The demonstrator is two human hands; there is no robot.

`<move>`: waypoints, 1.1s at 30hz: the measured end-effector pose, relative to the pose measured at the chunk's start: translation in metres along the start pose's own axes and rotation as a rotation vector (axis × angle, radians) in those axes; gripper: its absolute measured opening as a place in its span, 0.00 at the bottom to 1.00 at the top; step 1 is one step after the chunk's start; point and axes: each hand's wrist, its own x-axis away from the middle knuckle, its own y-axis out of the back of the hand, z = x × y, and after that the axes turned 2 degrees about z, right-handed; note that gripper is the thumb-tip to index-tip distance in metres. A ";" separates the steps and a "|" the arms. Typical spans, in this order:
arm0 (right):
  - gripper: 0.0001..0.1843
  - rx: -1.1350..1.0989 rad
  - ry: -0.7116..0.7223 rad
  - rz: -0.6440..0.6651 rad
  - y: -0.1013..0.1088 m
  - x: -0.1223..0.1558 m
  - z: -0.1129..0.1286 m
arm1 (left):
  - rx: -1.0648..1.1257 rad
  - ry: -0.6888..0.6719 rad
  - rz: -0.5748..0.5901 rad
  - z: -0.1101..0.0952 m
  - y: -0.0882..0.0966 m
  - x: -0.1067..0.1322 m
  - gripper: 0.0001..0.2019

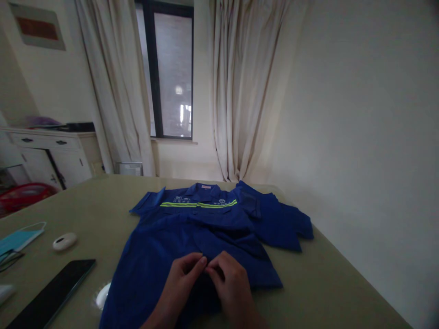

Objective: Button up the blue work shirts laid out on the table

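Observation:
A blue short-sleeved work shirt lies spread on the table, collar away from me, with yellow-green stripes across the chest and white print above them. Its lower part is rumpled and reaches toward me. Over this cloth, my left hand and my right hand meet with thumbs and forefingers pinched close together. Both seem to grip the shirt's front; my fingers hide the exact spot. Another folded blue garment lies to the right, partly beneath the shirt's sleeve.
On the left of the table are a black phone, a white oval object, a blue face mask and dark glasses. Another white object touches the cloth's left edge. A wall stands on the right.

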 end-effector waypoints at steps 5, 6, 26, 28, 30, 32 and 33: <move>0.15 -0.201 -0.255 -0.043 0.007 -0.008 -0.001 | -0.035 0.021 -0.019 -0.004 -0.001 0.003 0.24; 0.17 -0.202 -0.268 -0.060 0.008 -0.010 -0.003 | -0.036 0.040 -0.023 -0.003 0.000 0.004 0.25; 0.13 -0.060 -0.221 0.333 -0.001 -0.008 -0.023 | -0.276 0.237 0.309 0.001 0.027 0.002 0.10; 0.13 0.011 -0.216 0.349 -0.003 -0.007 -0.021 | -0.247 0.229 0.153 0.015 0.030 -0.005 0.11; 0.11 0.109 -0.209 0.353 -0.007 -0.008 -0.018 | -0.155 0.193 0.071 0.025 0.029 -0.009 0.16; 0.07 0.231 -0.200 0.354 -0.011 -0.009 -0.016 | -0.060 0.141 0.038 0.032 0.024 -0.011 0.21; 0.05 0.288 -0.189 0.355 -0.013 -0.010 -0.015 | -0.016 0.124 0.030 0.035 0.022 -0.013 0.23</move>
